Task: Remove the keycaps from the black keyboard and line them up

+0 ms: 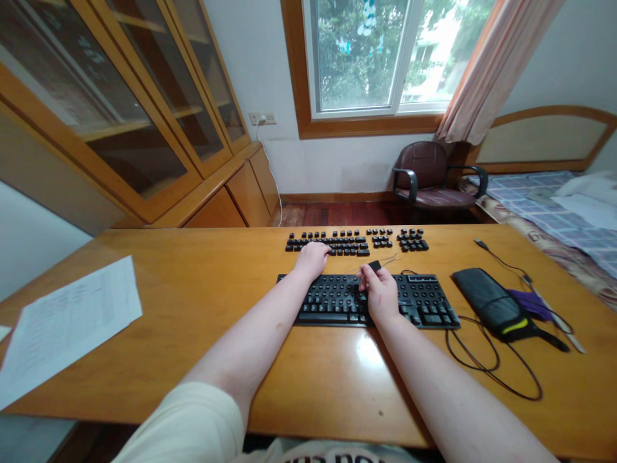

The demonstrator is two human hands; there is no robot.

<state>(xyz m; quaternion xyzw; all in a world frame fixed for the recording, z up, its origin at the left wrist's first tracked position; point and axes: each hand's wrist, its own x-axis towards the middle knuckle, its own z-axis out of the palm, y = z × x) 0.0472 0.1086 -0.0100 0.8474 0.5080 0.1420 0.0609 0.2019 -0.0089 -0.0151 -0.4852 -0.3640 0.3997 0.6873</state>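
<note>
A black keyboard point(424, 302) lies in the middle of the wooden desk point(202, 308). Beyond it, loose black keycaps point(357, 241) are laid out in rows like a second keyboard. My left hand point(312, 258) reaches past the keyboard's far left corner and rests curled on the loose keycaps. My right hand point(380, 292) hovers over the keyboard's middle, fingers pinched on a wire keycap puller point(380, 262) with a black keycap point(375, 265) in it.
A printed paper sheet point(67, 321) lies at the desk's left edge. A black pouch point(491, 302), purple item point(530, 302) and black cable point(491, 366) sit right of the keyboard. A glass-door cabinet point(144, 122) stands left; chair point(429, 177) and bed point(563, 212) behind.
</note>
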